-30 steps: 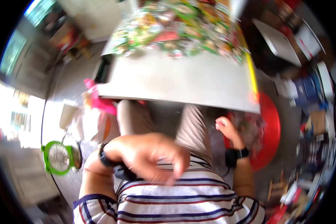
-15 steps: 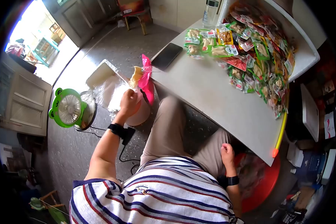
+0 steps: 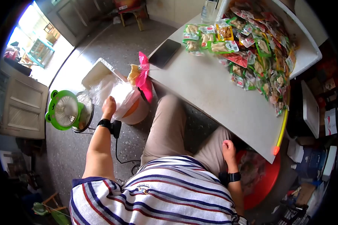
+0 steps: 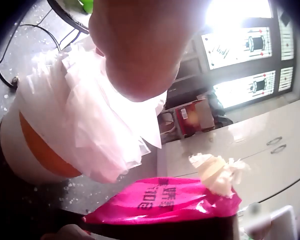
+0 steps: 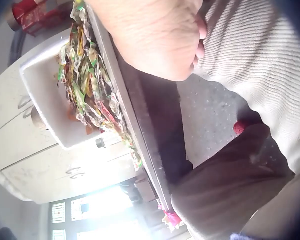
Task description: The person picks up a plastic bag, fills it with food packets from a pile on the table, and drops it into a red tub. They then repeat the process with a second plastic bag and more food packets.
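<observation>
My left hand [image 3: 109, 107] is stretched out low to the left, fingers curled, right at the edge of a white plastic bag [image 3: 124, 98] that lines a round bin [image 3: 136, 117] with an orange patch. In the left wrist view the same hand [image 4: 142, 50] overlaps the bag from above; its fingertips are hidden, and I cannot tell whether they pinch the plastic. Loosely curled, my right hand [image 3: 228, 150] rests on the right thigh beside the table edge and holds nothing visible. A pink plastic bag [image 3: 144, 77] hangs at the table's left corner.
Many small sealed food packets [image 3: 257, 63] spill from a white foam box [image 3: 306, 62] onto the table [image 3: 214, 90]. A phone [image 3: 164, 53] lies at its left edge. A green frog-shaped fan [image 3: 65, 109] stands left of the bin. A red basin [image 3: 261, 187] sits at lower right.
My left hand has swung from in front of my chest out to the bin, then a little further left along the bag. The head view has turned left. My right hand has settled onto the thigh.
</observation>
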{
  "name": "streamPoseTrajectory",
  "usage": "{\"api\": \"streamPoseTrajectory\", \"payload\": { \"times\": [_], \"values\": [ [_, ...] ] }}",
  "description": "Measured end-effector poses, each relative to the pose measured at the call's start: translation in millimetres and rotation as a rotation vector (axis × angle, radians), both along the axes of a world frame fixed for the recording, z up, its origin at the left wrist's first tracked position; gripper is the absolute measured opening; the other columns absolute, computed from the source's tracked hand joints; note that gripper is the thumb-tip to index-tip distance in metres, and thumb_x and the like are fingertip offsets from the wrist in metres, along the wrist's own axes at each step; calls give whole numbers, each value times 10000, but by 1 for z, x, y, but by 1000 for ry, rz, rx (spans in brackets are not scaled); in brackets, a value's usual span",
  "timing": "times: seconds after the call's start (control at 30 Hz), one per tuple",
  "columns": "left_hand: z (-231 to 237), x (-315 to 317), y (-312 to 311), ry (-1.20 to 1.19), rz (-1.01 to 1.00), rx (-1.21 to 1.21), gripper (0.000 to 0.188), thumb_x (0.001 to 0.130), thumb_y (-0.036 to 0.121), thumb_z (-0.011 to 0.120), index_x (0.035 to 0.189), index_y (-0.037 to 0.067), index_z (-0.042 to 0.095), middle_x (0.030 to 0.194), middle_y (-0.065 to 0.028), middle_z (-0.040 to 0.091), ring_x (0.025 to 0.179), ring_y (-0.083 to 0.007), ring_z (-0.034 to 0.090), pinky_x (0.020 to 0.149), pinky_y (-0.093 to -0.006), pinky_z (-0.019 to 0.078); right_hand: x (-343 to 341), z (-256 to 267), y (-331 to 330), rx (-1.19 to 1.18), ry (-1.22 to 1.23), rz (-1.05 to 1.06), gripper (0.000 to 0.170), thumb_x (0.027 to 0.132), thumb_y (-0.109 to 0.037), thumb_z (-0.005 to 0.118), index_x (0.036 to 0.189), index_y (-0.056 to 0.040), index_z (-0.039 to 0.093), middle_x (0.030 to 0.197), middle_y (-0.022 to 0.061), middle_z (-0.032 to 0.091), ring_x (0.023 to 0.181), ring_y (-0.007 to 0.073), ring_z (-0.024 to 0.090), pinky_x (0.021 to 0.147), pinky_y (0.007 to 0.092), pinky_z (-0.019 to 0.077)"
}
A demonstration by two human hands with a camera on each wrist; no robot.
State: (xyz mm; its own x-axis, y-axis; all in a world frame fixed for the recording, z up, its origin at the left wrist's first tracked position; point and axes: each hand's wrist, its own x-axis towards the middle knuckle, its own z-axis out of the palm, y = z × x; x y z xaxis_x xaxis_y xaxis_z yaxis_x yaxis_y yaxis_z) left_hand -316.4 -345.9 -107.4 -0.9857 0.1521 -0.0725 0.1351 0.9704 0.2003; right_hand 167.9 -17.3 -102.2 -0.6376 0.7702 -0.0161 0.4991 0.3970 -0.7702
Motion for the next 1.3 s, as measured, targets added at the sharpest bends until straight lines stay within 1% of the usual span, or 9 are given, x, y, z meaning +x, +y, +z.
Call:
{"api": "streamPoseTrajectory", "payload": {
  "times": [0.17,0.27,0.4,0.6,0.87,0.9,1.07,1.17,1.3],
  "values": [
    [47,-14,-9,154,92,371,299,804,317,381,796,53,522,843,-209,544,776,-414,494,652,-457,381,-3,12,-2,-26,23,6,131,741,-77,516,856,-17,535,753,133,575,679,216,572,608,290,451],
    [61,-30,-23,204,-99,788,211,795,217,432,763,29,521,720,-137,559,651,-263,522,595,-357,400,-8,28,-5,-9,63,26,128,738,-73,528,853,-17,534,755,125,570,669,208,566,595,285,449],
    [169,49,26,-113,-136,1292,134,797,119,434,792,9,510,802,-100,555,681,-189,522,633,-294,424,-26,62,-12,57,159,125,145,732,-73,557,861,-12,528,759,110,563,675,179,556,594,267,441],
    [212,107,94,-840,-494,1808,159,817,111,407,908,-11,453,898,-191,540,881,-308,537,810,-436,421,-65,97,-19,-311,357,196,287,760,-158,576,986,-18,468,883,71,539,760,148,535,633,243,436],
    [197,172,199,-1550,-473,1711,290,787,183,430,1005,-6,457,889,-122,548,878,-273,535,765,-410,426,-104,128,-3,-1250,638,310,602,734,-405,582,1145,-57,314,988,60,513,809,143,542,681,269,455],
    [192,173,207,-1565,-466,1705,288,786,182,428,1005,-3,455,886,-117,545,877,-268,534,770,-412,423,-107,135,-4,-1283,744,247,465,754,-304,584,1100,-77,371,940,47,529,758,129,546,660,272,467],
    [158,160,226,-1517,-324,1609,248,788,189,435,961,13,456,874,-106,532,848,-263,530,779,-411,410,-103,124,23,-1088,831,-99,101,764,-116,544,835,-92,475,747,-2,524,636,101,527,557,240,467],
    [140,153,236,-1583,-171,1575,231,774,141,468,966,14,443,823,-96,525,763,-231,533,705,-376,440,-108,114,42,-800,694,-116,63,770,-86,519,814,-75,475,705,-3,528,591,86,510,510,213,434],
    [118,148,243,-1158,-278,1266,332,724,51,508,1040,29,408,752,-82,505,632,-160,508,531,-292,438,-126,104,50,-630,622,-165,103,744,-102,539,782,-53,456,645,3,502,514,72,477,419,195,380]
  ]
}}
